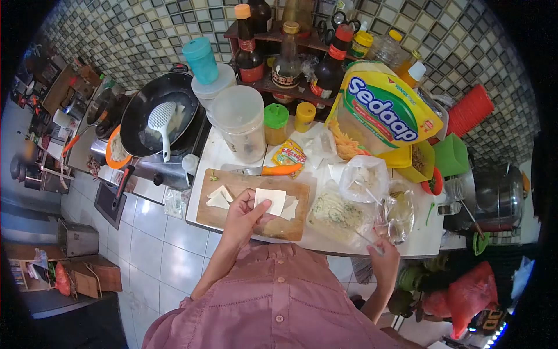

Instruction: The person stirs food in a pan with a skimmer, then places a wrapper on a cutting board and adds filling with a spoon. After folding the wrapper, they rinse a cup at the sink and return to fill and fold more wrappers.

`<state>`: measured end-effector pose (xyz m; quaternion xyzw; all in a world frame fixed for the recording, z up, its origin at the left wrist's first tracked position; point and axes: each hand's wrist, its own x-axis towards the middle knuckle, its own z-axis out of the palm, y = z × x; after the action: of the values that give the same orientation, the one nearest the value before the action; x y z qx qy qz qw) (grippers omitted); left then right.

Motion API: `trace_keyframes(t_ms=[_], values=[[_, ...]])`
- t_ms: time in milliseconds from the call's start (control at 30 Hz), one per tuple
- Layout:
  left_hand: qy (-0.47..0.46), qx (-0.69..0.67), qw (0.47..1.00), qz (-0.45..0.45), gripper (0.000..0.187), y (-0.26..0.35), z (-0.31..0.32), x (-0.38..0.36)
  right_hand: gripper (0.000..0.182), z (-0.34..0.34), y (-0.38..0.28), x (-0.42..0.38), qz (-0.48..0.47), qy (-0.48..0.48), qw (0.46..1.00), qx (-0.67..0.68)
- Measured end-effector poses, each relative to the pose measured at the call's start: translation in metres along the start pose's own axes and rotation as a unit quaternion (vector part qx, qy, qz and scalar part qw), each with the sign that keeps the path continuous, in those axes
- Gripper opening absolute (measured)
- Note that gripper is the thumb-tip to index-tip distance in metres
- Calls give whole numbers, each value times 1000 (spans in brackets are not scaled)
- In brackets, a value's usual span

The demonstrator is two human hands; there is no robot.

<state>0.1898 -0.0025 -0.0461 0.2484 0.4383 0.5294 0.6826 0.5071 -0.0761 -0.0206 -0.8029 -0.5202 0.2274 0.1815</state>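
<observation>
My left hand point(247, 214) pinches a square pale wrapper point(270, 200) above the wooden cutting board point(273, 231). Beside that hand, on the left part of the board, lie white folded pieces point(220, 198). More pale wrapper sheets point(290, 208) lie just right of the held one. My right hand point(384, 254) is closed around the handle of a thin metal utensil point(365, 239), whose far end reaches the pale, green-flecked filling point(336, 210) in a clear plastic container or bag. An orange-handled knife point(281, 170) lies along the board's back edge.
Behind the board stand a clear tub point(238, 125), a green-lidded jar point(276, 123) and a Sedaap bag point(381, 107). A black wok point(160, 113) holds a white slotted spatula point(162, 123) at the left. A plastic bag point(363, 179) sits behind the filling. Sauce bottles line a shelf.
</observation>
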Motion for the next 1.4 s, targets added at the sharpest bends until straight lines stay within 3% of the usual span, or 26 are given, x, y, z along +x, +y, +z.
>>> trace_keyframes(t_ms=[33, 67, 133, 167, 233, 300, 367, 400, 467, 600, 800, 900, 1167, 1400], values=[[2, 4, 1000, -6, 13, 0, 0, 0, 18, 1, -7, 2, -38, 71, 997, 8], [1, 5, 1000, -7, 13, 1, 0, 0, 18, 6, -11, 5, -37, 71, 997, 9], [-5, 17, 1000, -23, 21, 2, 2, -2, 11, 15, -17, 12, -26, 105, 965, 237], [-6, 17, 1000, -24, 21, 1, 2, -3, 11, 17, -25, 11, -25, 106, 966, 236], [-16, -5, 999, -35, 27, 2, 2, -3, 5, 20, -42, 8, -46, 92, 925, 365], [-17, -3, 999, -32, 28, 4, 2, -5, 4, 21, -41, 7, -60, 112, 929, 348], [-16, -1, 999, -31, 28, 4, 0, -5, 4, 20, -29, 9, -160, 189, 917, 312], [-18, 1, 999, -28, 29, 4, -1, -5, 4, 17, -26, 9, -159, 189, 918, 311], [-22, 3, 999, -26, 29, 3, -1, -5, 5, 12, -22, 9, -242, 245, 926, 155], [-32, 12, 999, -34, 29, 2, 0, -4, 5, 14, -17, 14, -310, 279, 909, 10], [-35, 17, 999, -38, 28, 5, 4, -4, 8, 23, -17, 11, -190, 270, 943, 47], [-36, 8, 999, -37, 28, 4, 4, -3, 11, 29, -11, 15, -130, 294, 934, 154], [-46, 14, 998, -44, 28, 2, 3, -1, 17, 36, 8, 30, 34, 307, 849, 429], [-36, -3, 998, -59, 27, 2, 2, -1, 19, 50, 27, 32, 77, 280, 800, 525]])
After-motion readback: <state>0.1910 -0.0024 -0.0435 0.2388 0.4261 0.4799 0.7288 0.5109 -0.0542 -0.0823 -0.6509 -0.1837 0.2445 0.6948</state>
